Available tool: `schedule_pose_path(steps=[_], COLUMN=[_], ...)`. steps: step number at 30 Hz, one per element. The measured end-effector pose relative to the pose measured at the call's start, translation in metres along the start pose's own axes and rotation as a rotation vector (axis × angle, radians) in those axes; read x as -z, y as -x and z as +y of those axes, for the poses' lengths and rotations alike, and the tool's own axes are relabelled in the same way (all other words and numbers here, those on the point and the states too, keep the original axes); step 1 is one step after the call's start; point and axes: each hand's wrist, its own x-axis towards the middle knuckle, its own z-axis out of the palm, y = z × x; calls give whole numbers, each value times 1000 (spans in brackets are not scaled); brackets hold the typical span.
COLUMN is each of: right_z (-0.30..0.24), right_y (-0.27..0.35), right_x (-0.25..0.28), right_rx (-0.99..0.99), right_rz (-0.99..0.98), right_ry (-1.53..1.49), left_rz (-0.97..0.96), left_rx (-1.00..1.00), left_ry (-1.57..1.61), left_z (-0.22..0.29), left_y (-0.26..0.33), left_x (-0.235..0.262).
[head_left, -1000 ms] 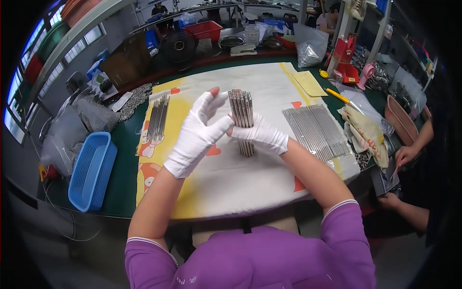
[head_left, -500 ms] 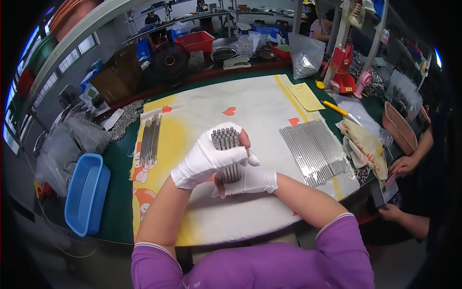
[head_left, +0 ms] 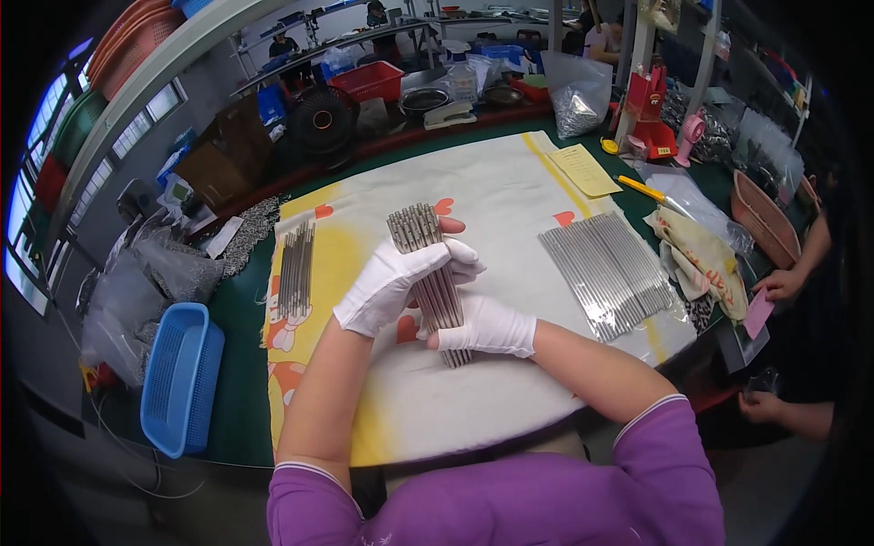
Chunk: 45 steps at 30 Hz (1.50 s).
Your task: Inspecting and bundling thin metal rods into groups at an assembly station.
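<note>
A thick bundle of thin metal rods (head_left: pixel 436 298) is held above the middle of the cloth, leaning with its top end to the left. My left hand (head_left: pixel 393 278), in a white glove with bare fingertips, wraps round its upper part. Lower down, my right hand (head_left: pixel 494 327), gloved the same way, closes round the bundle near its bottom end; most of its fingers are hidden behind the rods. A smaller bunch of rods (head_left: pixel 295 270) lies on the cloth to the left. Over to the right, many rods lie side by side in a flat row (head_left: pixel 605 276) on clear plastic.
The patterned cloth (head_left: pixel 382 409) covers the green table. A blue basket (head_left: pixel 182 382) stands at the left beside plastic bags. A yellow paper (head_left: pixel 584 170), a yellow cutter (head_left: pixel 641 188) and a crumpled cloth (head_left: pixel 696 259) lie right. Another person's hand (head_left: pixel 781 284) holds a pink slip.
The rod bundle has tilted from nearly upright to leaning, its top going left and its lower end showing more. My left fingers have loosened slightly. At the right, the other person's hands have moved apart.
</note>
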Motion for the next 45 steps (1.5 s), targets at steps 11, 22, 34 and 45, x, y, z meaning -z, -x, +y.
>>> schedule_pose_path(steps=[11, 22, 34, 45], right_z=[7, 0, -5, 7], right_y=[1, 6, 5, 0], right_x=[6, 5, -18, -2], right_rx=[-80, -17, 442, 41], right_rz=[95, 25, 153, 158], right_ry=[-59, -104, 220, 225], left_rz=[65, 92, -55, -67], left_rx=[-19, 44, -135, -270], left_ry=[-55, -236, -257, -171], left_z=[-2, -2, 6, -5], left_y=[-2, 2, 34, 21], left_x=[4, -2, -55, -24])
